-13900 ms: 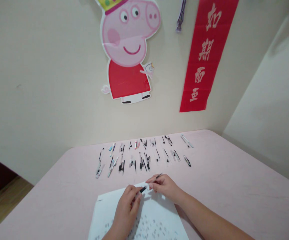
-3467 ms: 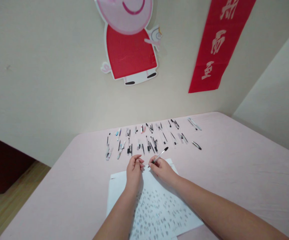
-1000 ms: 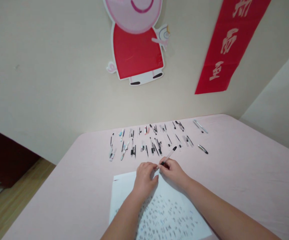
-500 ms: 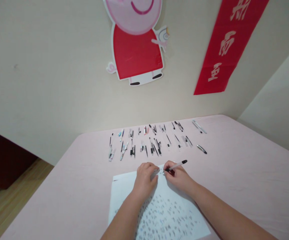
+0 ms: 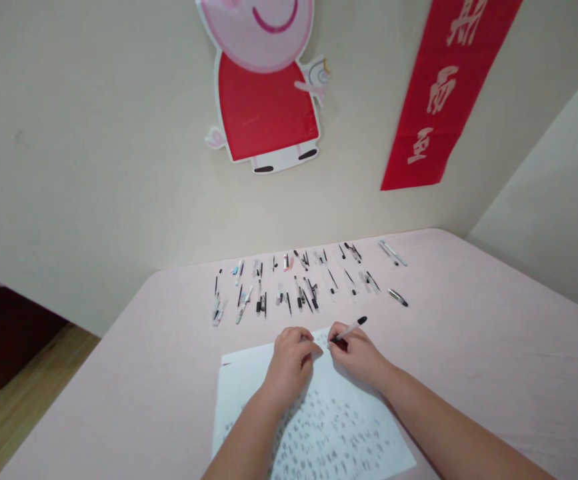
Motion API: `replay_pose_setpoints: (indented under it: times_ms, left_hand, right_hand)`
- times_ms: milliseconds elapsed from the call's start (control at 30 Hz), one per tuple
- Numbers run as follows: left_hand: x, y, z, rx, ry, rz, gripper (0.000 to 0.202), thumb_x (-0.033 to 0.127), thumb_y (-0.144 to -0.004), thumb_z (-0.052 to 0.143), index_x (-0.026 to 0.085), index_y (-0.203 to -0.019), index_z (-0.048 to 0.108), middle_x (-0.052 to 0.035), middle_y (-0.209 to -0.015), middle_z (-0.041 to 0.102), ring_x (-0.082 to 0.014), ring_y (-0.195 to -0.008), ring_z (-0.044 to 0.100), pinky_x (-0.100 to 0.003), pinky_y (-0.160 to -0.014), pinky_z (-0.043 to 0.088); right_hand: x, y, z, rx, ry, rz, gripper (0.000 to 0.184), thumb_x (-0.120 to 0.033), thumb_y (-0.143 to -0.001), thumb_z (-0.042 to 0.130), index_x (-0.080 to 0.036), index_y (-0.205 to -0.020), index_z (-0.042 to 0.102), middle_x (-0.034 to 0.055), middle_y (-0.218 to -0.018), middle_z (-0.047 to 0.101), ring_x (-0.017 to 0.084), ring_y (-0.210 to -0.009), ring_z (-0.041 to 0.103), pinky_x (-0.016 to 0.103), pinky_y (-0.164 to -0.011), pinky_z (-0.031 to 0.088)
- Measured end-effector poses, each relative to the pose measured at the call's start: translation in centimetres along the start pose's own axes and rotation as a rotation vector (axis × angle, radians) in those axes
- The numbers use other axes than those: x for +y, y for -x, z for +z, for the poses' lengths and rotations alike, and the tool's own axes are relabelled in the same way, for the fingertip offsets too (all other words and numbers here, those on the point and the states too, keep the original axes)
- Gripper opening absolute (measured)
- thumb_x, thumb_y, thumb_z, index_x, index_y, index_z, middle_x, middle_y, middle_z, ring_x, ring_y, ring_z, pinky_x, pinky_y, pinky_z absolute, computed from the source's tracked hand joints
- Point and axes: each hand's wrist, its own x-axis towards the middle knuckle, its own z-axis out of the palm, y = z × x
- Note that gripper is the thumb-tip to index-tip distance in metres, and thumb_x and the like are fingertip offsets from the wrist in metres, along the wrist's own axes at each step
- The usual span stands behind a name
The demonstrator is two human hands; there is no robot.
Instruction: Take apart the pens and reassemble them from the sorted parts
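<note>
Nearest, a white sheet [image 5: 249, 393] covered in small scribbled marks lies flat on the pink table [image 5: 493, 373], its near edge running out of view. Both forearms reach over the sheet to its far end. The left hand [image 5: 289, 363] rests there with fingers curled in; whether it pinches anything cannot be told. Just beside it, almost touching, the right hand [image 5: 361, 353] has its fingers closed around a pen [image 5: 349, 329], tip down at the sheet's far edge, black cap end slanting up and away to the right. Beyond the hands, two loose rows of pens and pen parts [image 5: 289, 287] stretch across the table, with one dark pen [image 5: 397, 297] lying apart at the right end and a pale pair [image 5: 393, 253] further back. The table's far edge meets a cream wall [image 5: 93, 133], which bears a cartoon pig cutout [image 5: 266, 100] in a red dress and a red banner [image 5: 439, 93] with pale characters. At left, wood floor [image 5: 23, 387] shows below the table edge.
</note>
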Motion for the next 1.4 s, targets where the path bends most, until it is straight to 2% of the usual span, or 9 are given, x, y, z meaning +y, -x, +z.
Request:
replay_pose_setpoints:
  times_ms: [633, 1400]
  left_hand:
    - [0.17, -0.11, -0.14, -0.014, 0.019, -0.023, 0.041, -0.003, -0.068, 0.048, 0.027, -0.084, 0.072, -0.0037, -0.097, 0.060, -0.0217, -0.099, 0.049, -0.038, -0.088, 0.037]
    - [0.18, -0.18, -0.07, -0.007, -0.002, -0.015, 0.040, -0.003, -0.068, 0.048, 0.025, -0.082, 0.072, -0.0036, -0.096, 0.060, -0.0211, -0.098, 0.050, -0.037, -0.087, 0.037]
  right_hand:
    - [0.02, 0.10, -0.15, -0.019, 0.086, -0.056, 0.011, -0.017, -0.073, 0.046, -0.020, -0.072, 0.056, -0.0022, -0.059, 0.051, 0.013, -0.058, 0.049, 0.024, -0.058, 0.035]
    - [-0.19, 0.25, -0.37, -0.050, 0.067, -0.061, 0.010, -0.014, -0.070, 0.047, -0.020, -0.069, 0.054, -0.0040, -0.055, 0.049, 0.012, -0.053, 0.046, 0.022, -0.053, 0.033]
